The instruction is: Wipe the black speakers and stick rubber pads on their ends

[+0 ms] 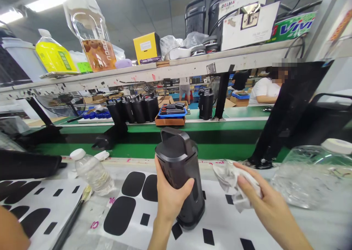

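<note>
A tall black cylindrical device with a handle on top stands upright on the white work table. My left hand is wrapped round its near side, gripping it. My right hand is closed on a crumpled white cloth, held just to the right of the device and apart from it. Under the device lies a white sheet carrying black stickers of oval and rectangular shape.
A small clear plastic bottle lies at the left, a large clear jug at the right. A green conveyor runs behind, with several more black devices and a tray. A seated person works beyond. Bottles and boxes fill the overhead shelf.
</note>
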The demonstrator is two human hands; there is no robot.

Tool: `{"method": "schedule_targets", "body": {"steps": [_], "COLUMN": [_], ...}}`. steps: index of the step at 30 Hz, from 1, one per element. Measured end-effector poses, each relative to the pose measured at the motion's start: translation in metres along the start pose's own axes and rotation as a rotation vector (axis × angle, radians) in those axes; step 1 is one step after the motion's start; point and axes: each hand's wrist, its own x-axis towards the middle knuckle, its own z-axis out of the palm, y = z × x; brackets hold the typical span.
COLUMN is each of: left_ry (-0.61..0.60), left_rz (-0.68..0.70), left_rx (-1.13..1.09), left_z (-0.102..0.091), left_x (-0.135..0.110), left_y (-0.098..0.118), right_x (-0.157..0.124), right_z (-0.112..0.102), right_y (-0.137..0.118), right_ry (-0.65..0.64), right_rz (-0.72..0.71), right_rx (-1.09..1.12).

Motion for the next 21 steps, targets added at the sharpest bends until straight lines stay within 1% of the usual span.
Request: {"method": "schedule_targets", "body": {"steps": [2,3,4,7,8,9,10,12,14,15,16,18,20,21], "left_ry": [-0.012,-0.019,-0.028,-0.041,-0.039,-0.032,-0.024,-0.003,0.048,0.089,0.139,0.235,0.292,0.312], "left_rz": [0.0,0.002,0.003,0.003,0.006,0.012,0.021,0.037,0.035,0.029,0.02,-0.006,-0.034,-0.051], "left_rx": [-0.025,-0.038,-0.05,-0.076,-0.076,-0.069,-0.06,-0.059,-0.081,-0.093,-0.102,-0.125,-0.183,-0.226], "left_z": [-0.002,-0.003,-0.004,-0.006,-0.006,-0.007,-0.007,-0.01,-0.013,-0.016,-0.018,-0.023,-0.026,-0.027], "left_x": [0.0,0.001,0.002,0.003,0.003,0.003,0.003,0.003,0.006,0.008,0.012,0.02,0.028,0.031], "left_y": [-0.001,-0.002,-0.002,-0.004,-0.004,-0.005,-0.007,-0.011,-0.017,-0.021,-0.025,-0.031,-0.036,-0.037], "right_x": [0.011,0.016,0.022,0.039,0.044,0.046,0.047,0.039,0.021,0.01,-0.001,-0.019,-0.029,-0.03], "right_z": [0.0,0.002,0.005,0.025,0.035,0.047,0.06,0.084,0.1,0.103,0.103,0.092,0.072,0.061], "right_y": [-0.021,-0.03,-0.04,-0.065,-0.071,-0.075,-0.076,-0.07,-0.055,-0.045,-0.034,-0.014,0.002,0.009], "right_ry": [0.075,0.131,0.197,0.434,0.477,0.472,0.427,0.257,0.077,-0.007,-0.093,-0.258,-0.4,-0.432], "right_rz": [0.051,0.026,-0.036,-0.332,-0.431,-0.532,-0.631,-0.807,-0.944,-0.986,-1.016,-1.044,-0.989,-0.934], "right_rx": [0.114,0.165,0.207,0.277,0.286,0.287,0.282,0.248,0.196,0.16,0.112,-0.002,-0.101,-0.134]}}
